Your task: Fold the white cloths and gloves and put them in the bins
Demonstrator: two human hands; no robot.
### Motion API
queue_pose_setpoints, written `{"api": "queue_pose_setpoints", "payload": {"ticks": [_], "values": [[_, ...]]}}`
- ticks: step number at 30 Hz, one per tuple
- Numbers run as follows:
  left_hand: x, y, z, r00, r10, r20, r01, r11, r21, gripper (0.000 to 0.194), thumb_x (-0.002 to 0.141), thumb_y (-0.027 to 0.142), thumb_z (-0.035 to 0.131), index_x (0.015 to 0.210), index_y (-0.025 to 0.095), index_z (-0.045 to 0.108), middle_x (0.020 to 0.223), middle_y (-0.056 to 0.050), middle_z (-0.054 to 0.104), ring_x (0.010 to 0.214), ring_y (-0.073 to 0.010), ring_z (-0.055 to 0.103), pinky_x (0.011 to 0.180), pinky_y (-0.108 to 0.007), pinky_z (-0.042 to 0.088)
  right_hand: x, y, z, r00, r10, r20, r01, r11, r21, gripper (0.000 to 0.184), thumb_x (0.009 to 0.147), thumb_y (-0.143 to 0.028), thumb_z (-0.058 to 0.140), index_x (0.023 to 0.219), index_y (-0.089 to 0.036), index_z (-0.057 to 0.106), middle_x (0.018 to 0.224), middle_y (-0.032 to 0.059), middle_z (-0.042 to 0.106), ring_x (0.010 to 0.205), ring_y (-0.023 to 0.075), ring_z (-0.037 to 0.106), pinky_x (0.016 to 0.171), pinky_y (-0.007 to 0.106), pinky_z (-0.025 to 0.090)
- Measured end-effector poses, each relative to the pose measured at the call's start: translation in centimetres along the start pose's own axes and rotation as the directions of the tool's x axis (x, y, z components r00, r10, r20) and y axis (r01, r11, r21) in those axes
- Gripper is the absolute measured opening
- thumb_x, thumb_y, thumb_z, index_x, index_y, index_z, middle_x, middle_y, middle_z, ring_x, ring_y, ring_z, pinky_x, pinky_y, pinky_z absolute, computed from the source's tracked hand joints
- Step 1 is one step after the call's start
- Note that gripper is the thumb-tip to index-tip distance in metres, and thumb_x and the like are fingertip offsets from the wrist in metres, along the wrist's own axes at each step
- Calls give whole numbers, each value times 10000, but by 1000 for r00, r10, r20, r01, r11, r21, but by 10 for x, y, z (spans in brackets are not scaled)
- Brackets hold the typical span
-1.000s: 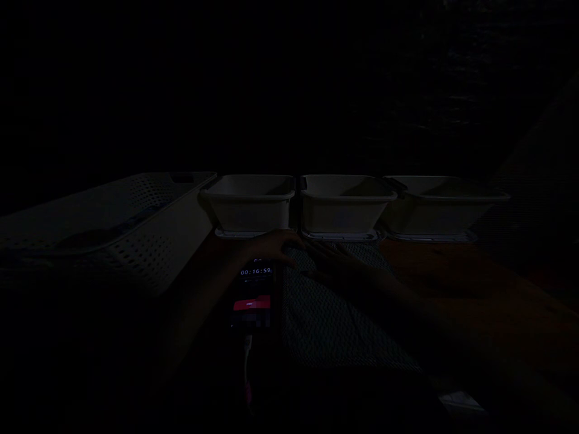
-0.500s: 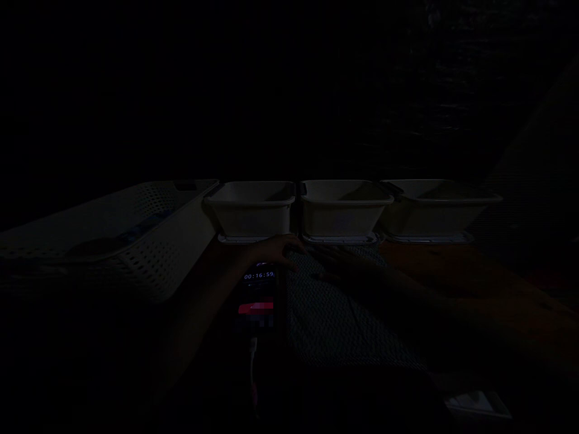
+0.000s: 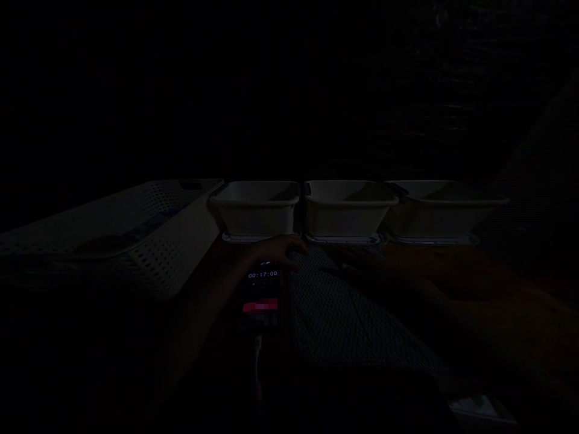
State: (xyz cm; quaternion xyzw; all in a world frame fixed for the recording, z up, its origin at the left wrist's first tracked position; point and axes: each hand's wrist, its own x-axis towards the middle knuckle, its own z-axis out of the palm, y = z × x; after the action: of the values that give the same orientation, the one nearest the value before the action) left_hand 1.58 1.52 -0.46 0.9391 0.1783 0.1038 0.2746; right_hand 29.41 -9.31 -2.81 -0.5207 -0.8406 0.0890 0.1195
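Observation:
The picture is very dark. A patterned, greyish-blue cloth (image 3: 344, 328) lies spread on the wooden table. At its far left corner is my left hand (image 3: 283, 246), thumb and fingers apart, with nothing visible between them. My right hand (image 3: 357, 260) lies low over the far right part of the cloth, fingers stretched out; its outline is faint. Beneath my left wrist a phone (image 3: 261, 292) shows a running timer, with a white cable (image 3: 257, 355) at its near end.
A white perforated basket (image 3: 194, 241) with dark contents stands left. Along the back stand a left white bin (image 3: 257, 218), a middle bin (image 3: 348, 218) and a right bin (image 3: 443, 220). Bare wood (image 3: 434, 265) shows right. A pale flat object (image 3: 482, 407) lies near the lower right.
My right hand has slid a little to the right over the cloth. My left hand stays almost in place. The whole view has shifted slightly, and the phone's timer has advanced.

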Motion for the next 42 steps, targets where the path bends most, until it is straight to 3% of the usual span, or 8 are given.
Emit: {"api": "queue_pose_setpoints", "payload": {"ticks": [3, 8, 16, 21, 26, 30, 38, 42], "values": [[0, 0, -1, 1000, 0, 7, 0, 1000, 1, 492, 611, 316, 756, 1072, 250, 597, 1132, -44, 535, 1067, -177, 491, 905, -307, 383, 1, 23, 7, 998, 65, 19, -65, 998, -11, 634, 857, -586, 235, 1411, -278, 215, 1474, 14, 176, 1337, 220, 200, 1078, 435, 241], [0, -1, -2, 1000, -6, 5, 6, 1000, 17, 485, 611, 314, 756, 1066, 246, 602, 1123, -45, 540, 1060, -180, 497, 900, -309, 383, 5, 40, 25, 997, 74, 14, -70, 982, -173, 698, 827, -626, 260, 1415, -253, 207, 1485, 46, 89, 1351, 269, 94, 1075, 518, 166], [-1, 3, -3, 1000, 10, 12, -10, 1000, 6, 488, 619, 287, 753, 1080, 253, 594, 1151, -44, 530, 1101, -182, 476, 943, -323, 358, 2, 7, 8, 1000, 23, -16, -24, 999, -35, 627, 860, -575, 246, 1413, -280, 208, 1484, 33, 131, 1337, 243, 193, 1054, 468, 262], [-1, 4, -2, 1000, -6, 18, 7, 1000, -5, 488, 617, 290, 753, 1076, 238, 596, 1139, -45, 542, 1081, -184, 491, 924, -316, 368, 0, -16, 9, 996, -43, 76, 51, 994, -96, 633, 868, -579, 196, 1422, -278, 137, 1487, 16, 74, 1360, 233, 71, 1065, 556, 110], [-1, 8, -2, 1000, -11, 12, 11, 1000, -15, 471, 624, 280, 748, 1069, 234, 597, 1130, -45, 551, 1074, -179, 497, 928, -316, 368, 0, -15, 7, 997, -45, 62, 50, 995, -84, 605, 873, -567, 194, 1416, -304, 153, 1485, -19, 90, 1360, 210, 67, 1082, 491, 164], [-1, 10, -3, 1000, -21, 15, 21, 1000, -9, 477, 610, 269, 757, 1060, 233, 601, 1143, -47, 545, 1086, -185, 492, 935, -318, 363, 1, -12, 11, 1000, -1, -1, 1, 988, -153, 635, 867, -574, 205, 1421, -266, 156, 1473, 17, 161, 1358, 232, 87, 1079, 524, 129], [-2, 5, -2, 1000, -22, 21, 22, 1000, 19, 498, 624, 302, 748, 1089, 234, 585, 1144, -51, 536, 1067, -185, 494, 903, -309, 384, 1, -10, 16, 1000, 4, 27, 1, 983, -182, 619, 877, -556, 174, 1423, -265, 150, 1478, 24, 127, 1358, 238, 65, 1070, 547, 103], [-2, 11, -3, 1000, -14, 18, 14, 1000, 16, 472, 624, 272, 750, 1067, 230, 593, 1143, -45, 542, 1084, -185, 489, 933, -318, 364, 0, -18, 9, 1000, 4, -9, -5, 988, -153, 610, 868, -563, 203, 1409, -283, 217, 1469, 17, 192, 1347, 254, 149, 1067, 526, 161]]}}
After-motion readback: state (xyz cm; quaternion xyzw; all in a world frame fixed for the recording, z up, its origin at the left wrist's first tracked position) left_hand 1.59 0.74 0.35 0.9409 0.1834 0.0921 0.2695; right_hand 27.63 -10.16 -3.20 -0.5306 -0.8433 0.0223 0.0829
